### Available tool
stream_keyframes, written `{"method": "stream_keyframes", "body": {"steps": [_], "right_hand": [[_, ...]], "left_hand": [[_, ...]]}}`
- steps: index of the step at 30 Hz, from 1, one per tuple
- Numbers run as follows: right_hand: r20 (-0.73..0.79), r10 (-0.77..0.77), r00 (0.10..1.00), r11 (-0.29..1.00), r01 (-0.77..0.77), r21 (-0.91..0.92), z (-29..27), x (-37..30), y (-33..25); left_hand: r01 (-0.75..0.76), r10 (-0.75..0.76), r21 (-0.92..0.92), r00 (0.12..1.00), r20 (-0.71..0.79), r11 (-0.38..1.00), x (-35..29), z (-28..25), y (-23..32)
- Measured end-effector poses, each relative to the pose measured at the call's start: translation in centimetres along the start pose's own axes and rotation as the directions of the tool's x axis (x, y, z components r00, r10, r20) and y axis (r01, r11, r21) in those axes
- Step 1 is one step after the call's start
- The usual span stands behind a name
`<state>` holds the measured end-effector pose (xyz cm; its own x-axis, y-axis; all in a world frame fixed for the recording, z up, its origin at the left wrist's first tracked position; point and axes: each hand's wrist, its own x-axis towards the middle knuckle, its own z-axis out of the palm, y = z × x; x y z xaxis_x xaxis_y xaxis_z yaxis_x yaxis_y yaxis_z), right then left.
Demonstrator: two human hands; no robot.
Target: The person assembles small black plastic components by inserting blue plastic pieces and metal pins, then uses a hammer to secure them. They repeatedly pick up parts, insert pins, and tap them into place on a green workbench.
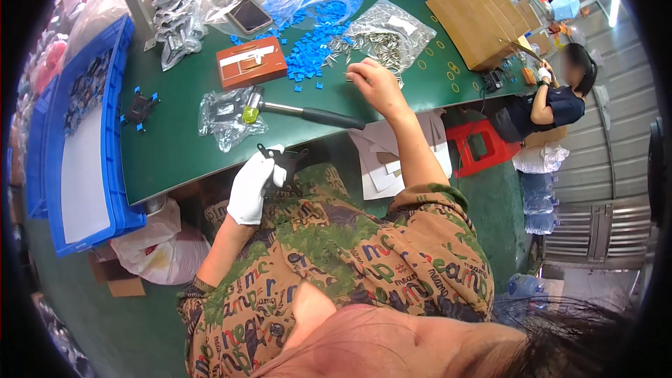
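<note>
My left hand (249, 189), in a white glove, is closed around a black plastic part (285, 162) at the table's front edge. My bare right hand (380, 89) hovers by the small silver metal pins (383, 47), which lie loose on and in a clear plastic bag (413, 31). Its fingers are curled together; whatever they may hold is too small to make out. Left of that hand is a heap of small blue plastic pieces (306, 56). Between my hands lies a hammer (332, 117) with a black grip and a yellow-green face, its head on a bag of dark parts (222, 110).
A brown-red box (252, 63) and a phone (249, 16) sit behind the hammer. One black part with blue tips (140, 108) lies near the blue crate (115, 168) at left. A cardboard box (479, 17), a red stool (476, 150) and a co-worker (546, 101) are at right.
</note>
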<state>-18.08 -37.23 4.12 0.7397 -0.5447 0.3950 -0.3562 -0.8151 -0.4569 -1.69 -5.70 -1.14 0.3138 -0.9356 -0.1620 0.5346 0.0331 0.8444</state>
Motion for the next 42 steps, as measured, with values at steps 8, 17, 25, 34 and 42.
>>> {"method": "stream_keyframes", "body": {"steps": [8, 17, 25, 34, 42], "right_hand": [[0.266, -0.235, 0.935, 0.775, 0.015, 0.632, 2.3, -4.3, -12.4], [0.21, -0.384, 0.899, 0.788, 0.201, 0.582, 5.8, -5.4, -14.1], [0.184, -0.393, 0.901, 0.838, 0.268, 0.475, 6.9, -5.7, -15.3], [0.179, -0.352, 0.919, 0.809, 0.203, 0.553, 8.7, -5.9, -13.6], [0.06, -0.582, 0.811, 0.752, 0.508, 0.421, 10.8, -7.1, -13.5]], "left_hand": [[-0.024, 0.05, 0.389, 0.997, -0.058, 0.921, -0.1, -0.2, -0.4], [-0.009, 0.116, 0.795, 0.99, -0.077, 0.606, -0.8, 0.4, 0.5], [-0.102, 0.253, 0.924, 0.968, 0.006, 0.369, -0.8, -0.1, 0.5], [-0.019, 0.015, 0.771, 1.0, 0.012, 0.637, -1.9, -2.2, 3.1], [0.165, -0.216, 0.593, 0.976, 0.016, 0.788, -3.6, -3.1, 3.2]]}}
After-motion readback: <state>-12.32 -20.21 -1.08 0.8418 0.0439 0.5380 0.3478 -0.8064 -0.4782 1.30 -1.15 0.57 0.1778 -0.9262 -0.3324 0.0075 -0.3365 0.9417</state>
